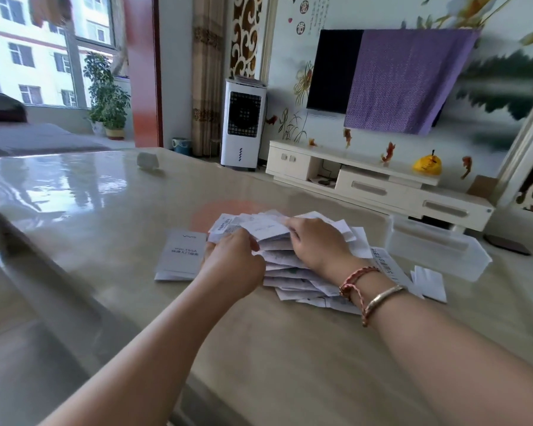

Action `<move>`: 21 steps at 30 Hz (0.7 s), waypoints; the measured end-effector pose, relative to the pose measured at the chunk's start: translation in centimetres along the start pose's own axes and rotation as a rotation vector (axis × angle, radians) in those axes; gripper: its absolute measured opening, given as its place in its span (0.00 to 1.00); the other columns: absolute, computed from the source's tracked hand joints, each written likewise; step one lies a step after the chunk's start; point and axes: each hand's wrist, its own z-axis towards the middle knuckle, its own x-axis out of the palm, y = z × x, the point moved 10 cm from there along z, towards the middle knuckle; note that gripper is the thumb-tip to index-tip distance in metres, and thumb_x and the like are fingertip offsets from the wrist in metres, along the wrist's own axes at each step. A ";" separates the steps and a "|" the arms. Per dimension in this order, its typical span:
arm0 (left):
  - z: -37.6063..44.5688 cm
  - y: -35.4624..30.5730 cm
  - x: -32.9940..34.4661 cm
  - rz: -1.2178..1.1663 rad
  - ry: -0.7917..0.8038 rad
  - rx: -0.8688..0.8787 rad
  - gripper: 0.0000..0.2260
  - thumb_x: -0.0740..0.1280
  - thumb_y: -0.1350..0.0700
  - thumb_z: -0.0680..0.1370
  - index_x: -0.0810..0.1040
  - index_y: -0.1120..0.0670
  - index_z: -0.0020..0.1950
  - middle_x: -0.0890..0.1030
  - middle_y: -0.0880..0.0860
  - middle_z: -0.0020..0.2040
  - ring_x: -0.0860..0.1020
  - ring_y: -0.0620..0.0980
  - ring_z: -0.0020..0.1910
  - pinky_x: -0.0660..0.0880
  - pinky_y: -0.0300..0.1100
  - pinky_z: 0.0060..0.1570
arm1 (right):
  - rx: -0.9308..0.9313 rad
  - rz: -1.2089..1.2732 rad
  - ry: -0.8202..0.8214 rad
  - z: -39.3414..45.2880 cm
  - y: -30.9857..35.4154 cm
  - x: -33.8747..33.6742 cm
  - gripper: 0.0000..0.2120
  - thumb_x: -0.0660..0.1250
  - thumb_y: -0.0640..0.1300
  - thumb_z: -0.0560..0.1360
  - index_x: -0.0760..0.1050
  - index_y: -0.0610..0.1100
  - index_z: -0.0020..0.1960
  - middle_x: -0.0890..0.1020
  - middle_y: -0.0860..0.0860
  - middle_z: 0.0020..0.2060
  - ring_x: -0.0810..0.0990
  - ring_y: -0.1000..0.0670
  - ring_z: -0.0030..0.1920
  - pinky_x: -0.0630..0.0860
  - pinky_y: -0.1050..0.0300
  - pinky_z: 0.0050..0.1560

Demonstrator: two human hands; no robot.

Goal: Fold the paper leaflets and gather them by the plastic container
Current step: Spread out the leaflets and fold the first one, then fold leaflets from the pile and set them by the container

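A messy pile of white paper leaflets (285,273) lies on the beige table (111,210). My right hand (316,241) rests on top of the pile, fingers curled over a folded leaflet (263,227). My left hand (236,261) grips the pile's left edge with its fingertips on that same leaflet. A clear plastic container (434,244) stands just right of the pile. One grey booklet (182,253) lies flat to the left of the pile. A single folded leaflet (430,282) sits in front of the container.
A small white object (147,161) sits far back on the table. A dark phone (506,244) lies at the table's right edge behind the container. Beyond the table stand a TV cabinet (379,182) and a white air cooler (243,124).
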 end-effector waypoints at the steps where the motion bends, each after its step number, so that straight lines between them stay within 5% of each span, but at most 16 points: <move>1: 0.0 -0.1 0.0 -0.022 0.004 -0.001 0.11 0.59 0.56 0.77 0.73 0.51 0.59 0.76 0.49 0.58 0.70 0.52 0.61 0.69 0.45 0.60 | 0.024 0.048 -0.062 -0.4 -0.4 -0.9 0.16 0.55 0.39 0.79 0.77 0.46 0.60 0.83 0.44 0.47 0.81 0.42 0.47 0.77 0.50 0.45; 4: -0.1 -0.3 0.5 -0.233 0.033 -0.064 0.11 0.59 0.48 0.80 0.71 0.54 0.45 0.75 0.50 0.44 0.73 0.49 0.39 0.70 0.42 0.40 | 0.052 0.272 -0.301 -2.8 -1.6 -5.0 0.14 0.58 0.39 0.80 0.78 0.44 0.61 0.84 0.48 0.42 0.79 0.56 0.36 0.72 0.62 0.36; 6: -0.1 -0.2 1.8 -0.500 0.104 -0.173 0.20 0.60 0.38 0.77 0.74 0.55 0.49 0.79 0.52 0.49 0.77 0.50 0.43 0.75 0.45 0.49 | 0.067 0.443 -0.413 -4.8 -2.4 -7.4 0.12 0.59 0.36 0.80 0.79 0.42 0.57 0.79 0.54 0.31 0.72 0.60 0.27 0.65 0.70 0.29; 9: -1.4 -1.4 3.9 -0.912 0.252 -0.314 0.32 0.62 0.30 0.72 0.73 0.55 0.62 0.78 0.55 0.57 0.78 0.54 0.55 0.73 0.51 0.63 | 0.161 0.790 -0.441 -7.5 -3.9 -8.6 0.11 0.60 0.35 0.80 0.80 0.46 0.52 0.81 0.58 0.39 0.80 0.62 0.40 0.77 0.69 0.41; 11: -2.5 -3.3 4.7 -1.100 0.355 -0.311 0.33 0.61 0.31 0.71 0.73 0.56 0.63 0.78 0.58 0.59 0.78 0.57 0.58 0.73 0.49 0.64 | 0.261 1.053 -0.396 -8.9 -4.3 -8.2 0.12 0.61 0.35 0.80 0.80 0.46 0.56 0.85 0.51 0.48 0.83 0.54 0.49 0.81 0.57 0.50; 13: -3.2 -4.5 4.9 -1.219 0.387 -0.271 0.31 0.60 0.31 0.72 0.76 0.56 0.59 0.81 0.59 0.57 0.79 0.57 0.56 0.75 0.50 0.62 | 0.307 1.190 -0.357 -9.7 -4.0 -7.9 0.13 0.61 0.34 0.79 0.81 0.45 0.55 0.85 0.48 0.49 0.84 0.51 0.49 0.81 0.56 0.49; 18: -3.6 -5.2 3.9 -1.346 0.303 -0.227 0.28 0.59 0.33 0.74 0.79 0.58 0.51 0.83 0.58 0.42 0.81 0.57 0.45 0.78 0.56 0.54 | 0.169 0.833 -0.274 -10.7 -2.1 -8.7 0.19 0.59 0.31 0.78 0.82 0.50 0.54 0.82 0.59 0.45 0.82 0.59 0.44 0.78 0.67 0.44; 21: -3.2 -4.2 2.8 -1.298 0.220 -0.207 0.13 0.62 0.50 0.81 0.76 0.60 0.55 0.81 0.58 0.41 0.81 0.57 0.42 0.79 0.55 0.48 | 0.127 0.760 -0.080 -10.3 -0.6 -6.5 0.21 0.58 0.30 0.76 0.81 0.50 0.57 0.77 0.58 0.59 0.71 0.65 0.61 0.63 0.79 0.61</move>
